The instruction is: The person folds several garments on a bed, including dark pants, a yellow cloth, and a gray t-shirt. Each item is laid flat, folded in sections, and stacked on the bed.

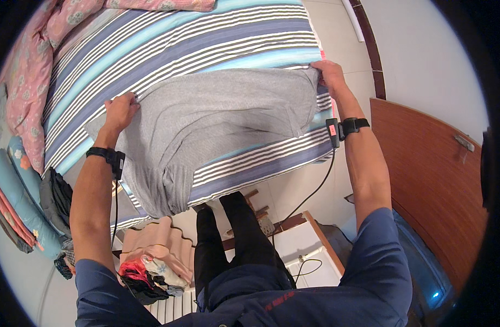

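A grey knit garment (pixel 233 102) lies spread and wrinkled across a bed with a striped sheet (pixel 250 24). At its upper left edge is my left hand (pixel 122 112), fingers bent down onto the fabric and pinching it. My right hand (pixel 328 75) grips the garment's far right corner between thumb and fingers, close to the bed's right edge. One part of the garment, gathered in folds, hangs towards me at the bed's near edge. Each wrist wears a black strap with a small cabled device.
A pink patterned quilt (pixel 27 94) lies at the bed's far left, with folded teal bedding (pixel 25 196) and dark clothes (pixel 55 200) nearer. Below the bed, mixed clothes (pixel 152 278) rest by a peach cloth (pixel 160 245). A wooden panel (pixel 434 163) stands at right.
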A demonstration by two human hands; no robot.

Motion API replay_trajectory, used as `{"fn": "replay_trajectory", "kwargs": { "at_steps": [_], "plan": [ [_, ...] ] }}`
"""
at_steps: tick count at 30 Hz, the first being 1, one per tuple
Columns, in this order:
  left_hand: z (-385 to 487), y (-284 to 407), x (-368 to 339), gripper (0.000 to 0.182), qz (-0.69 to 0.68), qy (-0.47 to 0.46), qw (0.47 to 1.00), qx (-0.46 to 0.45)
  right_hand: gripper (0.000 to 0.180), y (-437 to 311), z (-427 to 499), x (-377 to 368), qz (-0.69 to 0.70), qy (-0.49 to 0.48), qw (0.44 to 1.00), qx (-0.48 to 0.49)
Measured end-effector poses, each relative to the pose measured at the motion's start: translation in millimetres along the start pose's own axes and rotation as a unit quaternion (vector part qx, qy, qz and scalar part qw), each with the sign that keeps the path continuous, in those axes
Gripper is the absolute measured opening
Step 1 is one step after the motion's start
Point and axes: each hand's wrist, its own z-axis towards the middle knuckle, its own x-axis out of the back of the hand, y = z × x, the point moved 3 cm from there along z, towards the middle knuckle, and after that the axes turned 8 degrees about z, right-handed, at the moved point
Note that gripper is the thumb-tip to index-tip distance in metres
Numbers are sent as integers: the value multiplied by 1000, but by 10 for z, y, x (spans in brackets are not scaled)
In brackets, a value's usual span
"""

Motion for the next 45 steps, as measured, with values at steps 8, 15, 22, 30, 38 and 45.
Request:
{"fn": "replay_trajectory", "kwargs": {
  "at_steps": [8,15,22,30,38,45],
  "plan": [
    [-160,-74,48,36,54,135,969,200,25,-235,261,218,208,123,970,-1],
    [-23,2214,461,29,-126,279,927,-218,31,48,-420,-34,-74,190,970,131],
    [403,3188,359,42,-43,283,934,-213,32,649,-818,-376,-177,110,968,138],
    [832,2959,572,30,-97,213,965,-121,29,601,-581,295,-164,121,977,60],
    [1104,2984,536,20,-116,157,976,-99,53,426,-650,-42,-302,55,937,167],
    [694,3039,578,14,-171,401,888,-147,56,292,-1000,9,-275,83,917,277]
  ]
}}
